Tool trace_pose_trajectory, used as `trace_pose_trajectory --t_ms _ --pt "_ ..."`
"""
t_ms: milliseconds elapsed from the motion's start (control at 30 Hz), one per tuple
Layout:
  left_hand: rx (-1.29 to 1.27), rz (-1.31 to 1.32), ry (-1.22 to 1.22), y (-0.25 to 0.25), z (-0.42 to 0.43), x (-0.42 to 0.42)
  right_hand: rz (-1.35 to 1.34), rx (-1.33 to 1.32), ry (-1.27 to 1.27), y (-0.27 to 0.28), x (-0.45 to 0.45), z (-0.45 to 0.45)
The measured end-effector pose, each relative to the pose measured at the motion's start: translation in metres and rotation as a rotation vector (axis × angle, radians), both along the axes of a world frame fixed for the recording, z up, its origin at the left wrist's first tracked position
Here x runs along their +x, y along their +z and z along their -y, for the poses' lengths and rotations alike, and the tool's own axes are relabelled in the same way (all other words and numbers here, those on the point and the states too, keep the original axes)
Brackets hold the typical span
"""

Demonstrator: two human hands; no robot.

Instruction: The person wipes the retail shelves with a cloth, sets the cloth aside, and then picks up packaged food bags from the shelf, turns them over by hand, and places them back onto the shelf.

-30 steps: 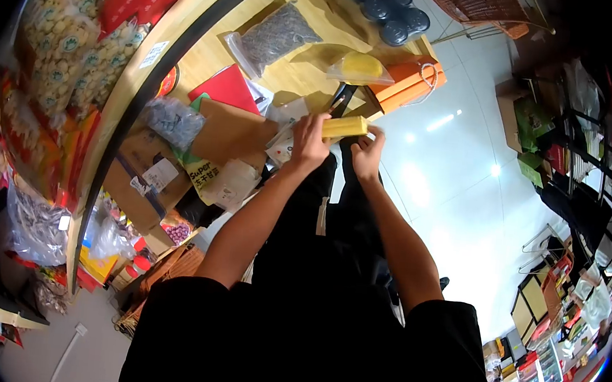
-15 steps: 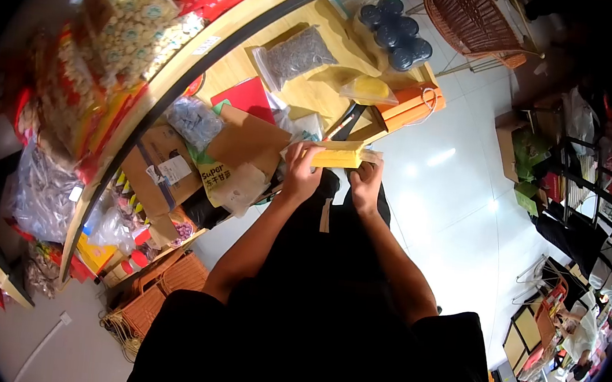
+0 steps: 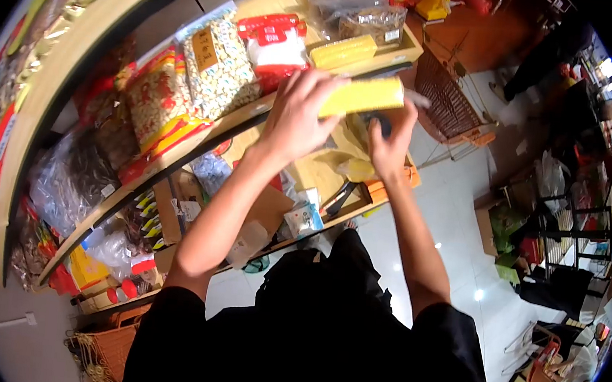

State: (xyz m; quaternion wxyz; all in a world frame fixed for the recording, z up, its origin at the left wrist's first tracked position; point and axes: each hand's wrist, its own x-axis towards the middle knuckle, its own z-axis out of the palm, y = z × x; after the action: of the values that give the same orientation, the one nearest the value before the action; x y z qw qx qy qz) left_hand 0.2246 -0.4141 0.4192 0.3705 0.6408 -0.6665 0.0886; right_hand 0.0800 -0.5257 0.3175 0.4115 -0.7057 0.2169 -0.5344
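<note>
A yellow block-shaped pack (image 3: 365, 98) is held up in front of the shelf, between my two hands. My left hand (image 3: 300, 113) wraps its left end, fingers over the top and thumb below. At the other end my right hand (image 3: 394, 137) grips it, with what looks like a clear wrapper flap sticking out beyond the fingers. Just behind, a similar yellow pack (image 3: 344, 51) lies on the upper shelf, beside a red-and-white bag (image 3: 276, 44). What the pack contains cannot be made out.
Large clear bags of pale pieces (image 3: 219, 65) stand along the shelf to the left. A lower wooden shelf (image 3: 315, 173) holds boxes and packets. A brown wicker basket (image 3: 444, 94) is at the far right of the shelf, and an orange one (image 3: 118, 342) sits at lower left.
Both hands have lifted the yellow pack from low by the lower shelf up to the upper shelf. My view has shifted, bringing the similar yellow pack and the red-and-white bag into sight.
</note>
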Motion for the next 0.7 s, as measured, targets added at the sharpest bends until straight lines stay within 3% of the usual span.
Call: trace_pose_trajectory --t_ms 133,167,267,433,600,700 --pt "-0.116 -0.128 -0.017 0.028 0.062 0.035 -0.077 -0.201 -0.020 0.057 0.042 0.076" --pt "-0.138 0.016 0.039 0.030 0.076 0.045 -0.129 -0.155 -0.018 0.066 0.050 0.087" --pt "-0.097 0.053 0.098 0.030 0.108 0.065 -0.169 -0.097 0.058 0.064 0.073 0.118" --pt "0.163 -0.101 0.175 0.011 0.125 0.075 -0.220 0.077 0.211 0.038 0.091 0.149" --pt "0.195 -0.064 0.161 -0.015 0.126 0.091 -0.233 -0.065 0.225 0.026 0.085 0.161" --pt "0.250 -0.170 0.147 -0.018 0.121 0.100 -0.236 -0.144 0.226 0.024 0.085 0.161"
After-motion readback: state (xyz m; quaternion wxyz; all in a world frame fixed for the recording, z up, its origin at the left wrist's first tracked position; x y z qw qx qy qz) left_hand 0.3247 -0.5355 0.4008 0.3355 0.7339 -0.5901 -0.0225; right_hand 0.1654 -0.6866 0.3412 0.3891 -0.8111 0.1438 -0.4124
